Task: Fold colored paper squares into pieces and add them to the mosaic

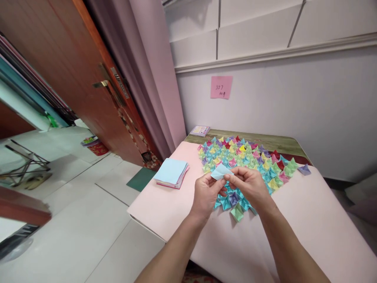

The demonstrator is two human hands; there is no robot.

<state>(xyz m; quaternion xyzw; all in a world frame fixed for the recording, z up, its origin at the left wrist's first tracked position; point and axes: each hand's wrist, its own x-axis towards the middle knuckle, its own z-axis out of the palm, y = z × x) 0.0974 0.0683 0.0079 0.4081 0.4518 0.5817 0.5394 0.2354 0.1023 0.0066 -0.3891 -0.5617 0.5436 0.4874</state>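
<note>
A partly folded piece of light blue origami paper (221,171) is held up over the table between my two hands. My left hand (206,192) is closed, pinching its left and lower edge between thumb and fingers. From the other side my right hand (249,184) is closed on its right corner, the two thumbs nearly meeting. Below and behind the hands lie many small folded paper pieces (247,159) in blue, green, yellow, pink and purple, packed in rows. My hands hide some of them. A green folded piece (237,212) sits at the near end of the group.
A stack of square paper (171,173), light blue on top, lies at the table's left. One purple folded piece (304,169) sits apart near the right edge. Small cards (200,130) rest at the back of the pink-covered table (306,220). A wooden door (97,84) stands left.
</note>
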